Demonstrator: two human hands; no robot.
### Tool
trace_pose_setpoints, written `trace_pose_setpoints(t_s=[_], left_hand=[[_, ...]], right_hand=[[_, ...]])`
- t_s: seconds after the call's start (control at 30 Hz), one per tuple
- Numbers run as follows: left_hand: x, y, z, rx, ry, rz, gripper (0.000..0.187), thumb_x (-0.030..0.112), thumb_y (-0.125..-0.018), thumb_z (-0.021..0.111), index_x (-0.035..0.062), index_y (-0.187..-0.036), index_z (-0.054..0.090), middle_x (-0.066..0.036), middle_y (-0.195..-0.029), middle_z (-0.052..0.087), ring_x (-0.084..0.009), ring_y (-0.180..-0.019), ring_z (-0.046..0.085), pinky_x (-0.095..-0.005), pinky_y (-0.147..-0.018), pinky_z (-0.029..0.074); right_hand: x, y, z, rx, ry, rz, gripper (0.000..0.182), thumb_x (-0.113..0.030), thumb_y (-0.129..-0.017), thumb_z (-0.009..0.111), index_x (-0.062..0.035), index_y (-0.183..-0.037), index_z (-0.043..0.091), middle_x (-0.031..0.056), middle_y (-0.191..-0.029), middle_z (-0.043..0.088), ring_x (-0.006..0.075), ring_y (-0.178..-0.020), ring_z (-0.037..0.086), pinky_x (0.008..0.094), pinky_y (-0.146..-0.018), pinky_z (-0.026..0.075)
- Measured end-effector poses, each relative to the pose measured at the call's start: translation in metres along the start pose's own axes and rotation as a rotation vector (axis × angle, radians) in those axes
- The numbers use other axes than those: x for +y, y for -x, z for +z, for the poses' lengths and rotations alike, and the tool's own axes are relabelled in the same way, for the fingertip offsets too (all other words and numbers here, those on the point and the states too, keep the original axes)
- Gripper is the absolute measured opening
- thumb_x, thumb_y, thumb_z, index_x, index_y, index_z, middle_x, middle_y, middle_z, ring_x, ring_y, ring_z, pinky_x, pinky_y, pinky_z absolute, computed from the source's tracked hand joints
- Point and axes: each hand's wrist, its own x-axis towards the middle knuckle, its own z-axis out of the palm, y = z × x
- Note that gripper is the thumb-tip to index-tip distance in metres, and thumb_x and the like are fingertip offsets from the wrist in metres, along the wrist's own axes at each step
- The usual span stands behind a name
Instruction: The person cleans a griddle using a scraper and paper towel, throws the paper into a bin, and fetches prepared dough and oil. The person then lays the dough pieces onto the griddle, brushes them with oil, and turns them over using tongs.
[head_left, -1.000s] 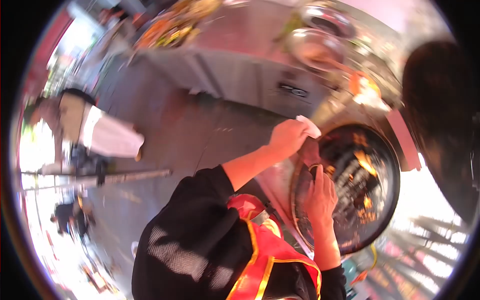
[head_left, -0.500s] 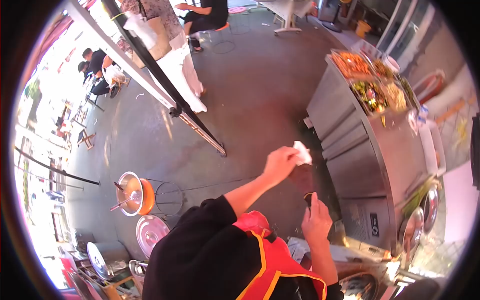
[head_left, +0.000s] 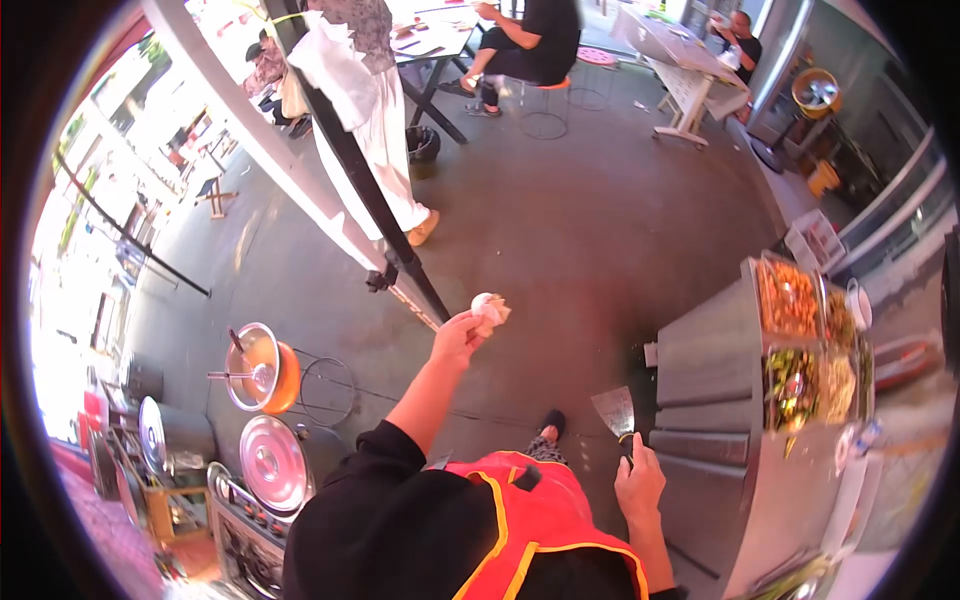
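Observation:
My left hand (head_left: 456, 338) is closed around a wrapped food item (head_left: 488, 312), pale with a light brown part at its right side, held out over the grey floor. My right hand (head_left: 640, 480) grips the dark handle of a metal scraper (head_left: 615, 410), whose wide blade points up and left. The scraper and the food item are well apart. To the right of the scraper stands the steel counter (head_left: 705, 390), with trays of orange food (head_left: 788, 298) and green food (head_left: 792, 385) on top.
A metal pole (head_left: 370, 190) slants down near my left hand. Beyond it stands a person in white trousers (head_left: 385, 150); another sits on a stool (head_left: 535, 50). At the left are a bowl of orange liquid (head_left: 262, 352), a round lid (head_left: 275, 463) and a large pot (head_left: 185, 437).
The view has turned rightward in the scene's left part. My left hand has moved away from the scraper, leftward with the food item. The scraper's blade now shows clearly.

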Motion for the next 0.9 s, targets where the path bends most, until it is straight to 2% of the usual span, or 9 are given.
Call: trace_pose_setpoints(t_s=[0.13,0.17,0.23,0.3,0.43,0.53,0.57,0.67,0.9], left_hand=[[0.018,-0.037,0.014,0.109,0.158,-0.044,0.022,0.009,-0.087,0.057,0.0048,-0.108,0.059,-0.003,-0.092,0.063,-0.0106,-0.077,0.059,-0.0223,-0.064,0.049],[0.037,-0.034,0.039,0.270,0.148,-0.049,0.024,0.008,-0.086,0.057,0.0055,-0.110,0.059,-0.004,-0.093,0.064,-0.0117,-0.078,0.060,-0.0229,-0.064,0.049],[0.051,-0.054,0.044,0.279,0.196,0.017,0.025,0.008,-0.086,0.058,0.0054,-0.111,0.059,-0.004,-0.093,0.064,-0.0121,-0.079,0.061,-0.0230,-0.063,0.049],[0.065,-0.076,0.043,0.298,0.232,0.070,0.028,0.010,-0.087,0.059,0.0069,-0.115,0.058,-0.003,-0.095,0.064,-0.0112,-0.081,0.061,-0.0228,-0.068,0.048],[0.100,-0.129,0.051,0.374,0.322,0.140,0.028,0.009,-0.087,0.057,0.0067,-0.115,0.058,-0.004,-0.096,0.064,-0.0120,-0.080,0.061,-0.0238,-0.068,0.048],[0.134,-0.198,0.056,0.456,0.374,0.143,0.027,0.009,-0.088,0.056,0.0060,-0.115,0.058,-0.004,-0.095,0.065,-0.0122,-0.078,0.062,-0.0238,-0.065,0.050],[0.131,-0.242,0.031,0.295,0.462,0.193,0.026,0.010,-0.088,0.057,0.0054,-0.114,0.058,-0.004,-0.093,0.065,-0.0127,-0.076,0.063,-0.0231,-0.062,0.050],[0.184,-0.315,0.045,0.475,0.488,0.154,0.026,0.011,-0.089,0.058,0.0059,-0.114,0.058,-0.004,-0.091,0.066,-0.0130,-0.074,0.063,-0.0221,-0.059,0.050],[0.297,-0.444,0.045,0.504,0.526,0.192,0.023,0.012,-0.088,0.059,0.0071,-0.110,0.060,-0.003,-0.089,0.066,-0.0117,-0.074,0.063,-0.0227,-0.059,0.051]], right_hand=[[0.027,-0.096,-0.008,-0.021,-0.064,-0.033,0.048,-0.009,-0.078,0.061,0.0000,-0.124,0.051,0.0166,-0.098,0.060,0.0353,-0.091,0.058,0.0430,-0.077,0.048],[0.028,-0.122,-0.007,-0.034,-0.083,-0.044,0.048,-0.009,-0.078,0.061,0.0000,-0.123,0.051,0.0169,-0.097,0.060,0.0356,-0.090,0.058,0.0432,-0.076,0.048],[0.028,-0.171,-0.010,-0.115,-0.079,-0.053,0.048,-0.010,-0.078,0.061,0.0002,-0.123,0.051,0.0179,-0.098,0.060,0.0360,-0.090,0.059,0.0437,-0.077,0.048],[0.021,-0.227,-0.004,-0.133,-0.113,-0.143,0.047,-0.010,-0.078,0.061,0.0003,-0.122,0.051,0.0182,-0.099,0.060,0.0360,-0.091,0.059,0.0437,-0.077,0.048],[-0.012,-0.336,0.019,-0.183,-0.141,-0.307,0.047,-0.010,-0.078,0.060,0.0008,-0.122,0.050,0.0190,-0.101,0.060,0.0363,-0.092,0.059,0.0436,-0.079,0.048],[-0.048,-0.419,0.048,-0.193,-0.161,-0.372,0.046,-0.010,-0.079,0.060,0.0008,-0.123,0.050,0.0192,-0.101,0.060,0.0365,-0.092,0.059,0.0439,-0.079,0.048],[-0.062,-0.445,0.057,-0.198,-0.176,-0.388,0.046,-0.010,-0.079,0.060,0.0008,-0.123,0.050,0.0193,-0.101,0.060,0.0365,-0.093,0.059,0.0440,-0.079,0.048],[-0.095,-0.521,0.074,-0.220,-0.164,-0.386,0.045,-0.010,-0.080,0.059,0.0004,-0.123,0.050,0.0202,-0.105,0.060,0.0370,-0.096,0.059,0.0439,-0.080,0.048],[-0.122,-0.674,0.099,-0.252,-0.048,-0.236,0.047,-0.012,-0.079,0.059,0.0000,-0.123,0.051,0.0223,-0.110,0.059,0.0387,-0.101,0.058,0.0443,-0.087,0.046]])
